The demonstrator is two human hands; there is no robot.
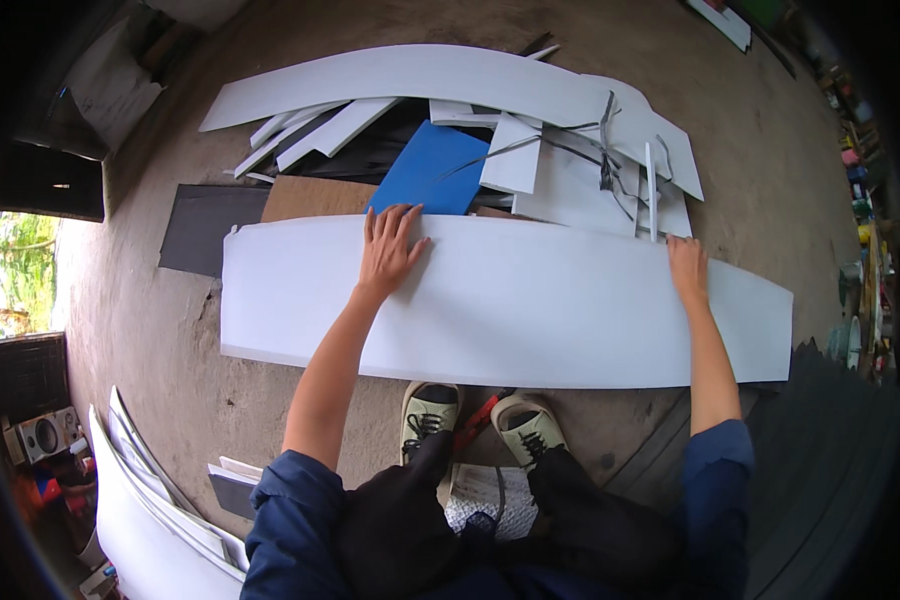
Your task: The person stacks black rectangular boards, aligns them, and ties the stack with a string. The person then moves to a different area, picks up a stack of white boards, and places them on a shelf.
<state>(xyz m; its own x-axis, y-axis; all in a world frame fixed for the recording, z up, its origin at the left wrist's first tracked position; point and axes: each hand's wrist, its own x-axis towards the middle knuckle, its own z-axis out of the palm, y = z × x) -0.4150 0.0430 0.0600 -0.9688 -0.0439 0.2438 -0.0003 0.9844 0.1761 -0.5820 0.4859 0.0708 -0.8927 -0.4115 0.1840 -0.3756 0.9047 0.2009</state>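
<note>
A long white board (530, 300) lies crosswise in front of my feet. My left hand (390, 245) rests on it left of the middle, fingers stretched and a little apart, fingertips at the far edge. Farther right, the fingers of my right hand (687, 265) curl over that same edge and grip the board; their tips are hidden. Just beyond the right hand is a narrow white strip (652, 190). A blue sheet (430, 170) lies past my left fingertips, among white offcuts (580, 185) and a brown panel (315, 198).
A long white piece (400, 75) tops the far side of the scrap pile, with dark straps (607, 150) across it. Curved white sheets (160, 510) stand at lower left. Between my shoes lies a red object (480, 420). A dark sheet (830, 470) covers the lower right floor.
</note>
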